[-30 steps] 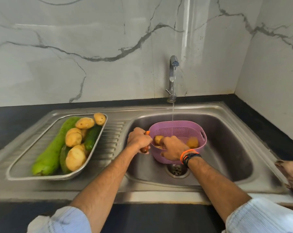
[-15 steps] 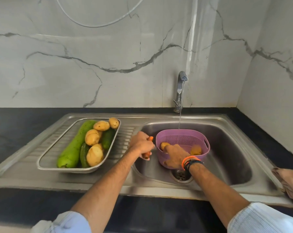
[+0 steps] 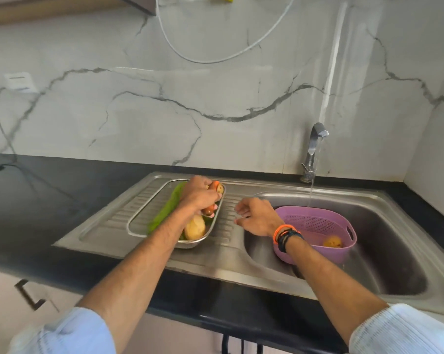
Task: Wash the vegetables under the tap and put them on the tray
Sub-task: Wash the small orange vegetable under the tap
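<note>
My left hand (image 3: 199, 196) grips an orange carrot (image 3: 213, 186) over the steel tray (image 3: 139, 221) on the sink's drainboard. The tray holds a long green gourd (image 3: 164, 213), a potato (image 3: 195, 227) and more vegetables hidden under my arm. My right hand (image 3: 256, 217) hovers with relaxed fingers, holding nothing, between the tray and the purple basket (image 3: 318, 226). The basket stands in the sink bowl (image 3: 384, 251) with one potato (image 3: 332, 242) showing inside. Water runs from the tap (image 3: 315, 146) into the basket.
Black countertop (image 3: 50, 200) runs left of the sink, with a dark cable across it from a white wall socket (image 3: 18, 81). A marble wall stands behind and to the right. A white hose loops on the wall above.
My left hand carried the carrot from beside the basket leftward over the tray. My right hand came out of the basket and now hovers over the drainboard. The camera tilted up and left.
</note>
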A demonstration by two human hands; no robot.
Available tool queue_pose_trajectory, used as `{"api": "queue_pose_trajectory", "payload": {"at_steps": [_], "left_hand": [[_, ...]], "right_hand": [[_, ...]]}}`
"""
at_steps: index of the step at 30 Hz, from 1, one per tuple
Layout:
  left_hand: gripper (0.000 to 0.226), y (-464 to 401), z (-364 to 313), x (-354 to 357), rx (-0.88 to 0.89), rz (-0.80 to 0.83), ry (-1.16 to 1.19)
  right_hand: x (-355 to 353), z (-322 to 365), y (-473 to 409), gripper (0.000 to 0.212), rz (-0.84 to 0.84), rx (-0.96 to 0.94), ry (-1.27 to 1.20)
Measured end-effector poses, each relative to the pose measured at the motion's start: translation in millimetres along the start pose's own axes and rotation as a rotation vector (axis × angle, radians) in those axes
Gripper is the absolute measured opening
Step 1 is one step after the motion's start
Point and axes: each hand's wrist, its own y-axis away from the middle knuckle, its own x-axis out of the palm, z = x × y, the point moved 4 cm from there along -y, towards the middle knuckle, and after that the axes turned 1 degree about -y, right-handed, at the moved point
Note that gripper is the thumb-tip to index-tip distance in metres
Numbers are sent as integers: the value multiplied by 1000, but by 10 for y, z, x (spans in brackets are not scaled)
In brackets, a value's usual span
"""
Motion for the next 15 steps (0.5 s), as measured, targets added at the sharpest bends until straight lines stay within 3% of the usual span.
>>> {"api": "queue_pose_trajectory", "payload": {"at_steps": [6,10,15], "left_hand": [[23,-43,333,-502,-41,-81,-105],[44,-80,546,-704,-42,-133,-298],[42,-50,800,-714,-73,-33,-403]], "right_hand": [[198,439,-71,29,17,-45,-85],[320,521,-89,30,19,-53,-52],[319,501,-62,30,23,-42,-95]]}}
